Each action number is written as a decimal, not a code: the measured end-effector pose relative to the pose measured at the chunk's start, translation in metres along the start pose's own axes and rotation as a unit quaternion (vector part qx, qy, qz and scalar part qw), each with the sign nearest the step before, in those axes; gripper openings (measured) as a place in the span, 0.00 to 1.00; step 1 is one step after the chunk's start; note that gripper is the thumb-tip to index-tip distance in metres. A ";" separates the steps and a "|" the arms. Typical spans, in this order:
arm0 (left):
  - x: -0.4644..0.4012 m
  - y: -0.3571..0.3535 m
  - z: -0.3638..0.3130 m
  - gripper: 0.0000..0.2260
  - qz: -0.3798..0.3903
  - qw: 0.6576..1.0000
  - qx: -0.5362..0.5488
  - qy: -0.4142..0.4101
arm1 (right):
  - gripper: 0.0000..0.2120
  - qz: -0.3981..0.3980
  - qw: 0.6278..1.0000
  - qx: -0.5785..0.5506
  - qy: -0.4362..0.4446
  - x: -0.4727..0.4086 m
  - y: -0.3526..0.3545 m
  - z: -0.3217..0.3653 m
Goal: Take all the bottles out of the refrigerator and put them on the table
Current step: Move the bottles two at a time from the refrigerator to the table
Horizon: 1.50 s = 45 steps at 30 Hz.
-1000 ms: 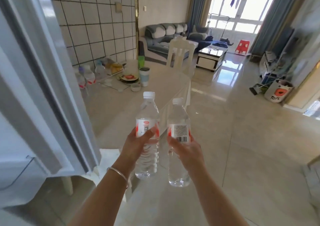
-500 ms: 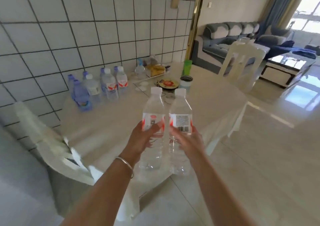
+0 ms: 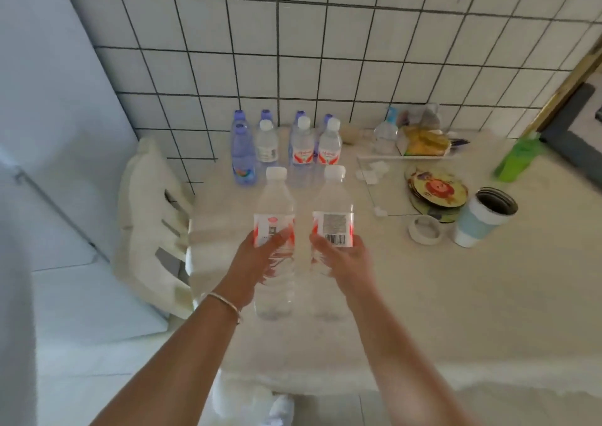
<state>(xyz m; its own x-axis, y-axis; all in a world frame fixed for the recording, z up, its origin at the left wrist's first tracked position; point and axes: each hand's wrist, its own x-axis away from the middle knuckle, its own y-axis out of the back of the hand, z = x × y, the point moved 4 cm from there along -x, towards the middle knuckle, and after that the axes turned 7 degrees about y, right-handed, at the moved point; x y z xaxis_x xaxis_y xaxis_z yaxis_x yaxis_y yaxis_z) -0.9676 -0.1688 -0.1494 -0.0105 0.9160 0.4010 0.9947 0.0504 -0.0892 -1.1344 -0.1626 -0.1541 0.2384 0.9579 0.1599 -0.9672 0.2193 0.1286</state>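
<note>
While gripped upright: bottles (image 3: 275,230) in both hands (image 3: 257,256).

White tiled wall (image 3: 325,44) (dark grout)

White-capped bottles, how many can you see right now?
5. One bottle in the left hand, one in the right hand, three on the table among blue bottles; more may be hidden.

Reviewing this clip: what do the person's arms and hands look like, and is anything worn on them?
Both forearms are bare, with no sleeves or gloves in view. The left hand has a thin silver bracelet around its wrist. The right hand and its wrist carry nothing visible: no watch, band or ring can be made out. No markings show on either arm.
</note>
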 end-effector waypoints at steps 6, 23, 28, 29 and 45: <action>-0.087 0.032 -0.010 0.23 -0.052 0.998 0.028 0.014 | 0.34 0.067 0.996 0.052 -0.013 -0.091 -0.054 -0.005; -0.285 0.112 -0.023 0.34 -0.042 0.995 -0.092 -0.022 | 0.33 0.162 0.981 0.100 0.040 -0.264 -0.168 -0.027; -0.306 0.121 -0.022 0.37 -0.031 0.993 -0.110 -0.022 | 0.31 0.179 0.975 0.112 0.068 -0.272 -0.179 -0.031; -0.308 0.121 -0.022 0.37 -0.035 0.993 -0.111 -0.023 | 0.31 0.178 0.975 0.113 0.070 -0.273 -0.181 -0.032; -0.290 0.121 -0.020 0.30 -0.010 0.997 -0.082 -0.009 | 0.37 0.213 0.965 0.139 0.056 -0.270 -0.180 -0.031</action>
<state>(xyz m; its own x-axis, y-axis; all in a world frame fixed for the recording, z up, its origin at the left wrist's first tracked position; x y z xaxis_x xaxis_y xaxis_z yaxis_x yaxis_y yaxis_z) -0.8417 -0.4364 -0.2579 -0.0316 0.9226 0.3845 0.9976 0.0053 0.0692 -1.0277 -0.4553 -0.2503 -0.2026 0.9675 0.1510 -0.9104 -0.2429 0.3349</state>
